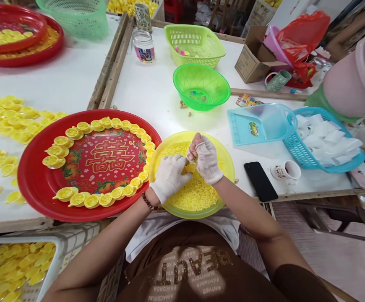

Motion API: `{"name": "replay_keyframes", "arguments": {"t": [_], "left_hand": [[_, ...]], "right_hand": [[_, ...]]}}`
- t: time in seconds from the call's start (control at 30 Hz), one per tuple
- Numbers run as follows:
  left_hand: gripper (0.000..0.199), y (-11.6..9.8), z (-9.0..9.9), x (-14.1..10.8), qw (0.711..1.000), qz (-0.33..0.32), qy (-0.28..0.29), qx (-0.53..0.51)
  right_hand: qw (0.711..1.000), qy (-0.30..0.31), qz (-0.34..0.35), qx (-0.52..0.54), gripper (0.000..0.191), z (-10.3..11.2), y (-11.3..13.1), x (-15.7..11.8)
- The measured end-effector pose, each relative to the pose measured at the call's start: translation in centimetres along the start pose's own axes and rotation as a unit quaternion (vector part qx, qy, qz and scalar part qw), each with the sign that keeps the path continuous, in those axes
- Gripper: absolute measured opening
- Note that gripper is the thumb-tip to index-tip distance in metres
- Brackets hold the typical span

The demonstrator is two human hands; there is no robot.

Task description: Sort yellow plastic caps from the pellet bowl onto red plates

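Over a yellow bowl point(228, 167) full of small yellow pieces point(191, 197), both my hands are close together in white gloves. My left hand point(171, 176) grips a small yellow plastic cup-shaped part point(189, 168). Fingertips pinched, my right hand point(203, 157) is just above that part; what it pinches is too small to make out. To the left, a red tray point(40, 184) with a printed centre overlaps the bowl's side. Yellow cup-shaped parts point(92, 200) stand around its inside in a broken ring.
Loose yellow parts point(9, 117) lie at the left. A green bowl point(201, 88) and green basket point(195, 42) stand behind. To the right are a blue scoop point(261, 121), black phone point(260, 180), cup point(285, 171) and blue basket point(324, 167). A crate point(59, 239) sits below left.
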State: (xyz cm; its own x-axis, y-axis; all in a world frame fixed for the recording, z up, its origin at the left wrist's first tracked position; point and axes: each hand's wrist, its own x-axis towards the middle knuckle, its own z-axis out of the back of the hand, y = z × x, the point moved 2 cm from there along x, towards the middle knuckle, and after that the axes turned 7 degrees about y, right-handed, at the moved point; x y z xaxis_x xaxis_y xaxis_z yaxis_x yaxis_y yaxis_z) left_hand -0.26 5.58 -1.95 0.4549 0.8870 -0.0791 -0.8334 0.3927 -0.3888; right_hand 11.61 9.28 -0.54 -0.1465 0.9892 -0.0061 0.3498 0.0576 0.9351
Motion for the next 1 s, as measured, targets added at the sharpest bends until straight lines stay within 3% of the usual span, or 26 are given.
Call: {"name": "replay_keyframes", "arguments": {"t": [0.23, 0.37, 0.53, 0.67, 0.77, 0.87, 1.0], "left_hand": [[0.024, 0.4, 0.4, -1.3, 0.994, -0.025, -0.044, -0.098], [0.023, 0.6, 0.9, -2.6, 0.972, -0.049, -0.092, -0.211], [0.021, 0.6, 1.3, -2.9, 0.964, -0.058, -0.129, -0.224], [0.013, -0.2, 0.9, -3.0, 0.980, -0.045, -0.115, -0.158], [0.013, 0.2, 1.2, -3.8, 0.984, 0.002, -0.119, -0.132], [0.015, 2.7, 2.9, -5.3, 0.981, 0.088, -0.145, -0.099], [0.023, 8.3, 6.8, -9.4, 0.964, 0.186, -0.182, -0.059]], "right_hand": [[0.999, -0.005, -0.038, 0.016, 0.050, 1.8, 1.7, -1.9], [0.989, 0.045, -0.065, -0.125, 0.047, 3.3, 1.9, -4.3], [0.902, 0.132, -0.037, -0.409, 0.036, 4.1, 2.3, -5.8], [0.858, 0.157, -0.049, -0.487, 0.030, 3.9, 2.4, -5.7], [0.818, 0.196, -0.056, -0.538, 0.026, 4.2, 2.2, -6.2], [0.759, 0.242, -0.045, -0.602, 0.022, 4.7, 1.6, -6.9], [0.700, 0.308, 0.014, -0.645, 0.019, 4.4, 1.2, -7.6]]}}
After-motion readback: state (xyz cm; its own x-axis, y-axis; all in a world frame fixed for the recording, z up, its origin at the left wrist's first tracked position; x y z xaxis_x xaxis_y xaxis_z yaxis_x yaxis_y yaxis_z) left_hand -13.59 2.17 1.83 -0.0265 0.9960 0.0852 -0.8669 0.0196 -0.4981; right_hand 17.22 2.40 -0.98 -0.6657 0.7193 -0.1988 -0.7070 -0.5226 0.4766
